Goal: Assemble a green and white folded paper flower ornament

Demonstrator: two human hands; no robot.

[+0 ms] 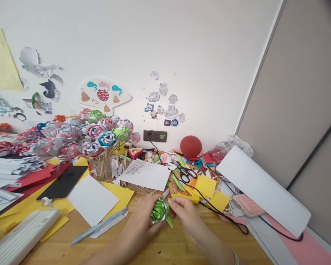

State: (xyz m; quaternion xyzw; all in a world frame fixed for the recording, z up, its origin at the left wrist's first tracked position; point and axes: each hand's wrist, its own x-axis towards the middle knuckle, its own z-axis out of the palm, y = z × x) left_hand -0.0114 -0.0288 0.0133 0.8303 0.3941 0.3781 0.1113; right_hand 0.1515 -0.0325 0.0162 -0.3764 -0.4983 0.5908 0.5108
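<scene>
A green and white folded paper flower [160,210] is held just above the wooden table, near its front middle. My left hand [145,211] is wrapped round the flower's left side and underside. The fingers of my right hand [182,208] pinch at the flower's right edge, where a loose green paper petal [169,221] points downward. What lies under the flower is hidden by my left hand. Beyond my hands lies a white sheet with handwriting [147,175].
Many paper flowers on sticks [99,136] stand at the back left. A phone [63,182], white paper [93,198] and a blue pen [99,225] lie left. Scissors [184,173], yellow paper squares [206,186], a black cable [209,206] and a red ball [191,146] are right.
</scene>
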